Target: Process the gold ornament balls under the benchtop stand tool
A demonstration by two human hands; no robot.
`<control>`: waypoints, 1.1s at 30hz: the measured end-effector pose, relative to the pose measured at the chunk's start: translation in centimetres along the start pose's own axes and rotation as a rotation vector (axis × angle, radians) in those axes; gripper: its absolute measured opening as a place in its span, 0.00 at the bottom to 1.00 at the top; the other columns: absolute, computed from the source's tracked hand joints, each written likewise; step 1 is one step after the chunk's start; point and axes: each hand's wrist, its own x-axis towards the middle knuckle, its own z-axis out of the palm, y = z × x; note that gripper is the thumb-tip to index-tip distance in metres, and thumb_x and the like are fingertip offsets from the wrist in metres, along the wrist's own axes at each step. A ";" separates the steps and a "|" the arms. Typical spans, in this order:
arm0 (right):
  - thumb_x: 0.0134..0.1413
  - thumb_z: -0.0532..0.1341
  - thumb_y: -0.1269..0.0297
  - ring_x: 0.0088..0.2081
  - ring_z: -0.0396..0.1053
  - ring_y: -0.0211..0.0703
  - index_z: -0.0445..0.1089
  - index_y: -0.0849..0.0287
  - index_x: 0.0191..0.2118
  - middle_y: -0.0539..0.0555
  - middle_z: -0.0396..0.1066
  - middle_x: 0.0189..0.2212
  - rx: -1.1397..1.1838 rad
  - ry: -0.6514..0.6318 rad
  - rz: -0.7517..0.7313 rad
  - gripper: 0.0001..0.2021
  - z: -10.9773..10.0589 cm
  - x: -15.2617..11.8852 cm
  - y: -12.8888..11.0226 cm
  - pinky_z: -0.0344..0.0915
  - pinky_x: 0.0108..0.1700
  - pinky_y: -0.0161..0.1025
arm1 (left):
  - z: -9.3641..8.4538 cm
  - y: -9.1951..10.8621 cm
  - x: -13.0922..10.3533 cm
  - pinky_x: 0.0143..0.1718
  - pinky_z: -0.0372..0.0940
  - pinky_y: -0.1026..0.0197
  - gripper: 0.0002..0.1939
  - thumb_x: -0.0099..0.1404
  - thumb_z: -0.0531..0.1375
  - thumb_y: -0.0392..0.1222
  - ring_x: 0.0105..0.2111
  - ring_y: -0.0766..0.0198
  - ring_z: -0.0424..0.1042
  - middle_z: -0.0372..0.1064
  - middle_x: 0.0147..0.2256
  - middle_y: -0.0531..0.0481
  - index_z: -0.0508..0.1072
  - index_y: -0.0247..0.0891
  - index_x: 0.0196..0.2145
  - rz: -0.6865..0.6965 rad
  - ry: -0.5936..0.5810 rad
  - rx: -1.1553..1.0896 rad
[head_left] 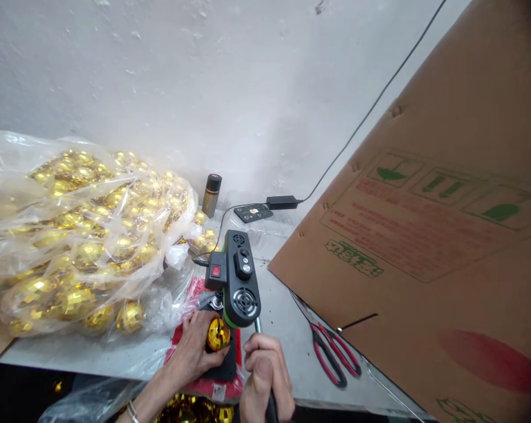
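Note:
A small black bench drill press (243, 282) with a red switch stands on the table. Under its head, my left hand (199, 346) grips a gold mirror-tiled ball (218, 335) between thumb and fingers, just above the machine's black base (221, 371). My right hand (266, 376) is wrapped around the machine's lever handle (271, 405), to the right of the ball. The ball's contact with the drill tip is hidden by the head.
At left lies a clear plastic bag (115, 235) full of gold balls. A large cardboard box (424, 235) leans in at right, with red-handled scissors (333, 355) beside it. Behind are a dark can (211, 195), a phone-like black slab (253, 212) and a corded power adapter (283, 202).

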 end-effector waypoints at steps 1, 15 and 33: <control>0.75 0.51 0.71 0.27 0.68 0.35 0.63 0.55 0.30 0.46 0.67 0.28 0.002 0.011 -0.014 0.18 0.1 -0.1 0.3 0.62 0.32 0.36 | 0.1 -0.1 0.0 0.55 0.64 0.41 0.24 0.57 0.68 0.40 0.49 0.43 0.75 0.77 0.47 0.43 0.73 0.40 0.52 0.004 0.004 0.004; 0.74 0.51 0.71 0.25 0.63 0.36 0.61 0.54 0.26 0.46 0.64 0.26 -0.042 0.071 -0.001 0.19 0.4 -1.1 1.4 0.60 0.30 0.37 | -0.2 0.6 0.1 0.56 0.63 0.38 0.20 0.56 0.67 0.40 0.49 0.41 0.74 0.77 0.45 0.41 0.73 0.39 0.47 -0.036 -0.015 -0.002; 0.75 0.51 0.68 0.27 0.62 0.36 0.61 0.54 0.28 0.47 0.64 0.27 -0.060 0.012 -0.062 0.18 0.0 -1.3 2.2 0.61 0.29 0.34 | -1.0 1.8 0.5 0.58 0.63 0.36 0.22 0.56 0.68 0.40 0.50 0.40 0.74 0.78 0.46 0.40 0.75 0.39 0.50 -0.079 -0.044 -0.016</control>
